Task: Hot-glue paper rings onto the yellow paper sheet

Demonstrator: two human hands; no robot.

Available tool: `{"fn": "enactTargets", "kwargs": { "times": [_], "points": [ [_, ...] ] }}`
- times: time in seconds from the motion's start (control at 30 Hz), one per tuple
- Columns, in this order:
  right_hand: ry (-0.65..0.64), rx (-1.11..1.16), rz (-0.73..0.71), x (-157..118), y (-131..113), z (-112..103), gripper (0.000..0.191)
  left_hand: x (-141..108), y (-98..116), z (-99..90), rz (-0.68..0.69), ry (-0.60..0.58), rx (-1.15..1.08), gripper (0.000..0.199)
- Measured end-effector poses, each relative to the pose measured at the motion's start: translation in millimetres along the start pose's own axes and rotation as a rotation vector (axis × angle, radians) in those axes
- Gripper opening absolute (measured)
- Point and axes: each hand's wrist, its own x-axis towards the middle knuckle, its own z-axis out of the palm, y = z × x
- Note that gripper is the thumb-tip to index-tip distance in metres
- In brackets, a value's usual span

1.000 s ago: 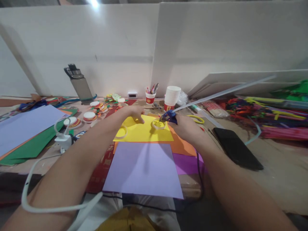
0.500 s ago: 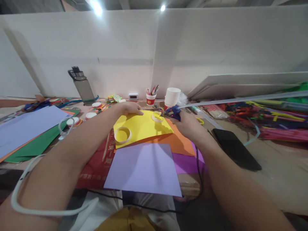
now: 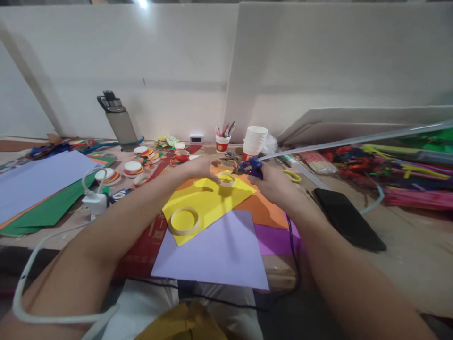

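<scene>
My right hand (image 3: 271, 182) is wrapped round a blue hot glue gun (image 3: 253, 167). A long translucent glue stick (image 3: 318, 145) runs from its back, and its nozzle points left at a pale paper ring (image 3: 226, 184). That ring stands on a yellow sheet (image 3: 201, 200). Thumb and fingers apart, my left hand (image 3: 205, 169) hovers at the ring's left side; whether it touches the ring I cannot tell. Another pale ring (image 3: 184, 221) rests near the sheet's left corner. Under the yellow sheet are a lavender sheet (image 3: 212, 255) and an orange sheet (image 3: 267, 210).
A black phone (image 3: 348, 219) lies to the right, beyond the gun's cable. Stacked paper cups (image 3: 255, 139), a cup of pens (image 3: 222, 143) and a grey bottle (image 3: 122, 125) stand at the back. At left, a white plug (image 3: 95, 203) sits near coloured sheets (image 3: 46, 184).
My left hand has let go of the yellow sheet's back edge and moved slightly right, near the far ring. The sheet has turned and its left corner sits closer to me.
</scene>
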Motion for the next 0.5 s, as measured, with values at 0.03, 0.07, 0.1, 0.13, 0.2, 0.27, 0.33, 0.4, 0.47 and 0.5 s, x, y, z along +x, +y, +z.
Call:
{"fn": "enactTargets", "kwargs": {
  "times": [0.03,0.07,0.1,0.13,0.2,0.27,0.33,0.4,0.47,0.5],
  "points": [
    [0.000,0.012,-0.012,0.7,0.8,1.9,0.029,2.5,-3.5,6.9,0.037,-0.004,-0.077,0.079],
    [0.000,0.024,-0.024,1.2,1.5,3.6,0.029,4.6,-6.8,14.0,0.054,0.005,-0.128,0.082],
    [-0.001,0.034,-0.033,1.6,1.8,5.0,0.029,6.3,-9.9,20.8,0.060,0.018,-0.175,0.083],
    [-0.002,0.042,-0.040,1.8,1.8,6.1,0.028,7.7,-12.6,26.8,0.068,0.033,-0.222,0.083],
    [-0.001,0.050,-0.049,1.8,0.8,7.5,0.026,9.7,-16.9,36.0,0.073,0.084,-0.306,0.079],
    [-0.004,0.051,-0.054,1.8,-1.0,8.3,0.025,11.6,-20.3,42.3,0.077,0.137,-0.366,0.077],
    [-0.004,0.050,-0.058,2.3,-2.4,9.4,0.026,13.5,-23.3,48.2,0.092,0.162,-0.397,0.074],
    [-0.002,0.046,-0.066,3.3,-2.7,11.2,0.027,15.2,-25.6,54.5,0.115,0.166,-0.422,0.071],
    [0.000,0.026,-0.073,4.6,-2.0,13.8,0.027,15.7,-26.3,60.2,0.119,0.185,-0.440,0.068],
    [0.001,0.009,-0.075,5.1,-1.5,15.3,0.027,15.3,-25.7,62.3,0.113,0.197,-0.444,0.068]
  ]
}}
